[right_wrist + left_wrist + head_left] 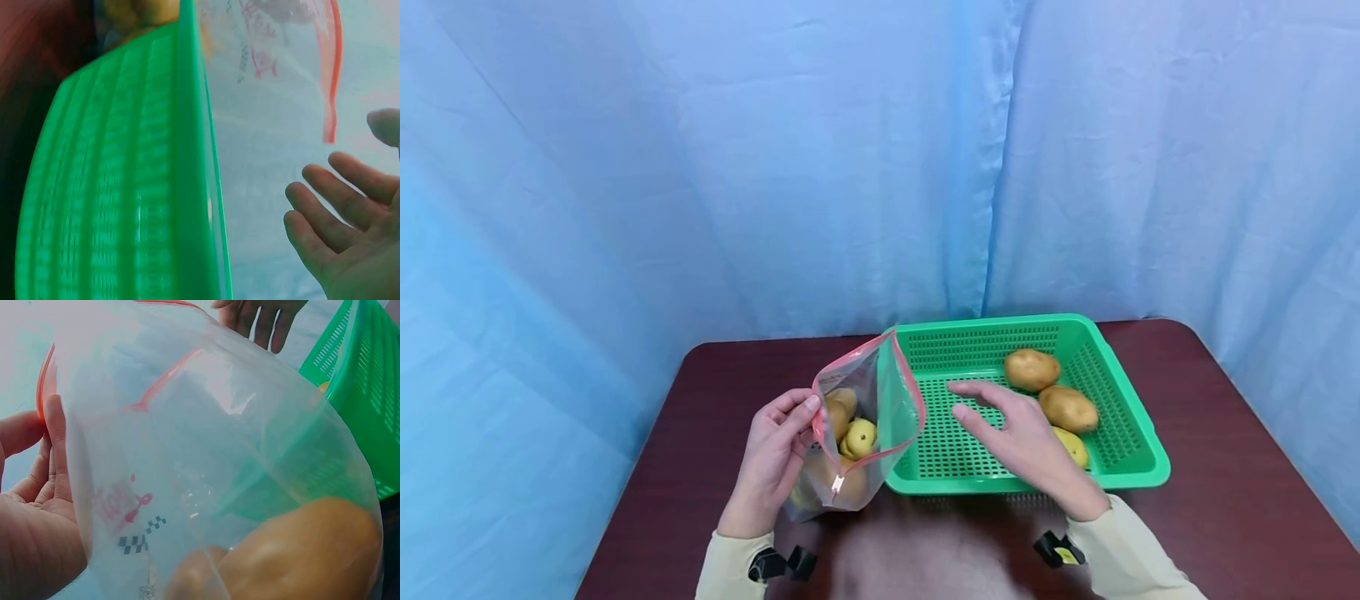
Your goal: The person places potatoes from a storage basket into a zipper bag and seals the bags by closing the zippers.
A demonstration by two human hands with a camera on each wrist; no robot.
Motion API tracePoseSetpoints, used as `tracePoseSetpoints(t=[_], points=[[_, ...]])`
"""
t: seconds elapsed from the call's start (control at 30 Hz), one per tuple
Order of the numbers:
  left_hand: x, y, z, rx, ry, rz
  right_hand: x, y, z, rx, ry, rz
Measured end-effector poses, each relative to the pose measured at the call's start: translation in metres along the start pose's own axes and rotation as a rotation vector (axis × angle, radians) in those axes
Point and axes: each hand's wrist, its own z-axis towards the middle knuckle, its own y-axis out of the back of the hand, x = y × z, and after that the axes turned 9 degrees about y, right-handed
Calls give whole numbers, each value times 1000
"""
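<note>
A left hand (769, 457) pinched the edge of a clear, pink-rimmed bag (897, 414), its mouth gaping beside those fingers, potatoes (837, 415) and yellow fruit (859, 437) inside. A right hand (1024, 432), fingers apart and holding nothing, hovered over a green basket (1000, 486) on the worktop (722, 400). Bagging appeared under way; another pick would likely have called for turning that hand toward two loose potatoes (1068, 409) just beyond and right of it, or a yellow fruit (1072, 447) partly hidden by its wrist. A blue curtain (700, 208) hung beyond both hands.

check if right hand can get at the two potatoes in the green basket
Probably yes: the right hand is empty and appears over the basket, with nothing covering the potatoes.
</note>
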Motion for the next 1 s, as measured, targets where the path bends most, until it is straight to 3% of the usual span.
tracePoseSetpoints(t=[0.37,0.6,0.83,1.0], points=[[0,3,-2,-6,-9,-21,-27,43,-23,67,37,-147],[-1,2,-1,-10,-5,-21,-53,71,-34,155,-21,-113],[-1,3,-3,-8,-3,-19,-75,82,-40,242,-45,-91],[0,4,-3,-2,-5,-21,-88,85,-44,294,-4,-109]])
